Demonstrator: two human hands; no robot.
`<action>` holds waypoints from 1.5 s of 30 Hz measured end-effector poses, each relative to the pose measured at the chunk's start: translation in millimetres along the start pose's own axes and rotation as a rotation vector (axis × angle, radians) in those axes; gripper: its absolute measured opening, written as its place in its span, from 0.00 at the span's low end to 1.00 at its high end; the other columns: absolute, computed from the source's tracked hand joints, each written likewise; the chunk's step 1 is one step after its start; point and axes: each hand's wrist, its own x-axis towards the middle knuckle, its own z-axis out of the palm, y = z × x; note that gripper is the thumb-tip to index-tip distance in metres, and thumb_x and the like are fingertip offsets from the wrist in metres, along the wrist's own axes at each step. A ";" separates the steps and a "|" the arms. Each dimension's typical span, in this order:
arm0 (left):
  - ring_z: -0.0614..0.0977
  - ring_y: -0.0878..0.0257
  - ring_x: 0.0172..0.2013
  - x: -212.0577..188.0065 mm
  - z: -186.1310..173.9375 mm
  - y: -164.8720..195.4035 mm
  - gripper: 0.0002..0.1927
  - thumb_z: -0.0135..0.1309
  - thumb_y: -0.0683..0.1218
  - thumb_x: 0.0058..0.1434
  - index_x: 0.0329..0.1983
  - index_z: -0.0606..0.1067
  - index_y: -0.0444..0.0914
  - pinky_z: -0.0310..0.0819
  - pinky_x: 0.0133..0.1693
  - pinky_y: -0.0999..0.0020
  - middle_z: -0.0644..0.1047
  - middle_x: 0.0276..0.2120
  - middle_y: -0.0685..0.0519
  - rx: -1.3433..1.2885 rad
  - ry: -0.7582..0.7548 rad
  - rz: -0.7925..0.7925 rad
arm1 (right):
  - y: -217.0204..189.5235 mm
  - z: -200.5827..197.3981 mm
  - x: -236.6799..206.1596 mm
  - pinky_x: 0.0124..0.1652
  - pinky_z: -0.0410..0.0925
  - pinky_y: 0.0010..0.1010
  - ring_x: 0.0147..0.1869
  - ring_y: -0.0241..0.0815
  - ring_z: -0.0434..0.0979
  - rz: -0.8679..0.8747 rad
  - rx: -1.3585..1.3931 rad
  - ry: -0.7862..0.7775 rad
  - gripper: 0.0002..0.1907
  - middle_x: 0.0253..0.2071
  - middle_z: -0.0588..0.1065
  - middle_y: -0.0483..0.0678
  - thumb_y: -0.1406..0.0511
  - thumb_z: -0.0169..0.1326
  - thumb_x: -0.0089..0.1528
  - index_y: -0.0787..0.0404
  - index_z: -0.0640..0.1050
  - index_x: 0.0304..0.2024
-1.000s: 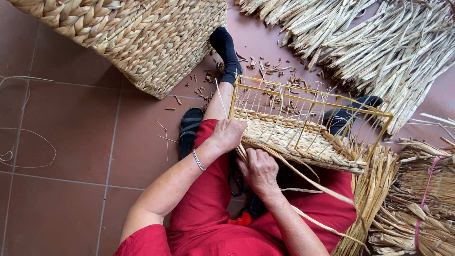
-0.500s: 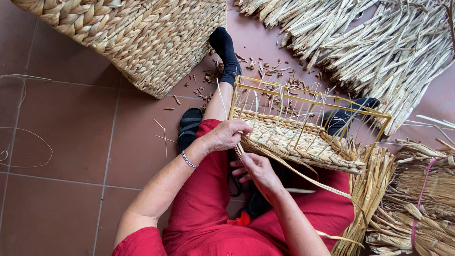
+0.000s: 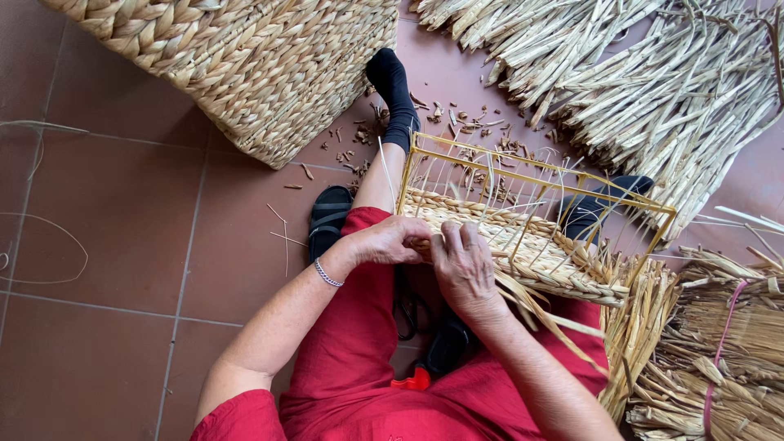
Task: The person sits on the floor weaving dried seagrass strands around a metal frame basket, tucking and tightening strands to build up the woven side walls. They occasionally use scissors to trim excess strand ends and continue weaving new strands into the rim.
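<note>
Here, a seated person's left hand (image 3: 390, 242) and right hand (image 3: 462, 265) pinched a straw braid (image 3: 523, 249) against the yellow wire frame (image 3: 539, 175) resting on their lap, steadying it for weaving.

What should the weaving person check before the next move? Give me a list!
1. Left hand on the woven edge of the half-woven basket: ok.
2. Right hand pressing on the weave beside it: ok.
3. Yellow wire frame resting steady across the lap: ok.
4. Loose strand trailing free below the weave, not snagged: cannot tell.
5. Spare dried leaves lying on the floor beyond the frame: ok.
6. Black scissors lying between the legs, near the wrists: not ok.
</note>
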 end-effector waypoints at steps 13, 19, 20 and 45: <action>0.77 0.46 0.48 -2.3 38.7 29.9 0.21 0.52 0.40 0.57 0.56 0.71 0.35 0.73 0.53 0.54 0.75 0.46 0.44 0.559 0.408 0.038 | 84.7 22.6 21.5 0.33 0.70 0.37 0.27 0.37 0.75 0.560 0.907 -0.875 0.20 0.23 0.80 0.53 0.53 0.60 0.62 0.64 0.82 0.28; 0.78 0.43 0.52 -14.1 39.7 26.4 0.22 0.56 0.37 0.58 0.56 0.68 0.31 0.74 0.54 0.56 0.73 0.52 0.39 0.510 0.522 0.173 | 62.2 26.1 1.7 0.35 0.73 0.36 0.29 0.42 0.83 0.708 0.638 -0.618 0.20 0.25 0.81 0.51 0.49 0.60 0.60 0.58 0.85 0.36; 0.78 0.44 0.52 -17.6 39.8 23.9 0.19 0.56 0.36 0.60 0.54 0.68 0.31 0.75 0.53 0.56 0.73 0.52 0.39 0.572 0.500 0.193 | 58.2 27.7 -2.0 0.34 0.73 0.39 0.30 0.46 0.82 0.660 0.559 -0.535 0.20 0.25 0.81 0.52 0.49 0.62 0.58 0.59 0.84 0.34; 0.85 0.50 0.37 63.4 -4.9 -3.1 0.07 0.63 0.43 0.49 0.29 0.77 0.37 0.78 0.41 0.58 0.82 0.30 0.46 0.363 0.058 -0.508 | 92.8 -25.8 -87.9 0.40 0.72 0.44 0.35 0.53 0.81 0.739 0.177 -0.511 0.19 0.27 0.80 0.52 0.45 0.57 0.62 0.50 0.85 0.36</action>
